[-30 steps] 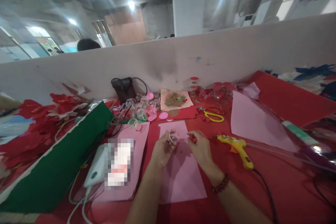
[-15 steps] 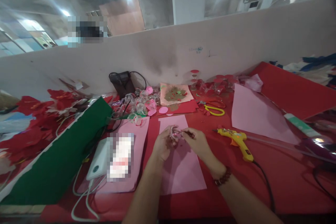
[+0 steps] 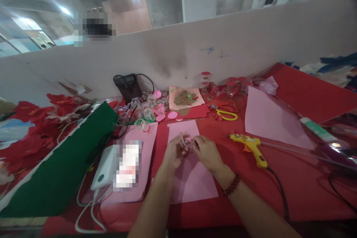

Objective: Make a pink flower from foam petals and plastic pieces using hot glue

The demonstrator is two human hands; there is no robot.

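Observation:
My left hand (image 3: 176, 150) is closed round a small clear plastic cup (image 3: 185, 140), which is tilted above a pink sheet (image 3: 192, 186). At the cup's right side my right hand (image 3: 205, 150) is closed, thumb and fingers pinched at its edge. Whatever those fingertips hold, if anything, is too small to make out. A yellow glue gun (image 3: 249, 147) lies to the right of my right hand, its nozzle pointing left. Yellow-handled scissors (image 3: 227, 115) rest farther back.
Behind on the left is a heap of clear plastic cups (image 3: 149, 112) with pink discs. A peach sheet (image 3: 171, 98) bears brown grains. A white power bank (image 3: 102, 171) with cables lies left, beside a green board (image 3: 64, 167). Red fabric flowers (image 3: 41, 126) fill the far left.
The cup has turned in my left hand, its rim now tilted more. My right hand has shifted slightly left, closer against it. The whole view has moved a little.

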